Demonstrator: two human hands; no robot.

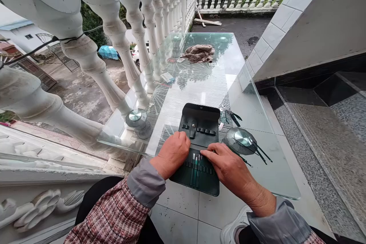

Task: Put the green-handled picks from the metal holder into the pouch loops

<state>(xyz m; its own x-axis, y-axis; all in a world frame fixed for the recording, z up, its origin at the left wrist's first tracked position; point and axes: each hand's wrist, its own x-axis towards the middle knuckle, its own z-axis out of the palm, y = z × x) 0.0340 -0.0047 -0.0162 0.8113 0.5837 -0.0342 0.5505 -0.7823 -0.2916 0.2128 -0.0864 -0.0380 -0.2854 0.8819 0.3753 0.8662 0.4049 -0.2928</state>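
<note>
sleeves: grey cuffs [145, 183] over red-checked fabric, nearest the camera.
left hand [172, 153]: knuckles up, fingers curled down onto the left edge of the tool case; cannot tell whether they pinch anything.
right hand [228, 167]: fingers stretched out and unclenched, tips pressing the middle fold of the case, apart from the left hand.
tool case [201, 116]: dark pouch lying unfolded between and under both hands, at the near edge of the table, flap pointing away.
slotted tools [196, 168]: a few slim metal tools in the near row of loops, between the two hands.
right disc [242, 139]: round metal table fitting just beyond the right hand.
loose picks [259, 151]: thin dark tools lying across and beside that disc.
nippers [232, 116]: right of the case's flap, beyond the right hand.
left disc [136, 116]: fitting beyond and left of the left hand.
glass table [200, 84]: clear top running away from both hands.
card [167, 77]: small, far left.
cloth [199, 52]: crumpled, brown, at the far end.
balustrade [114, 38]: white, along the left.
</note>
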